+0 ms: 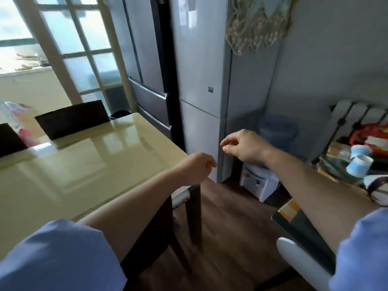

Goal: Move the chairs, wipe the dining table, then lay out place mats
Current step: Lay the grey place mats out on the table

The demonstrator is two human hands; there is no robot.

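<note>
At the far left edge a second chair and beside it a dark chair stood pushed against the far side of the glossy cream desk. Over the desk's near right corner hung the left hand, fingers loosely curled, holding nothing. Just right, before the white fridge, the right hand hovered empty, fingers half bent, thumb and forefinger narrowly apart.
</note>
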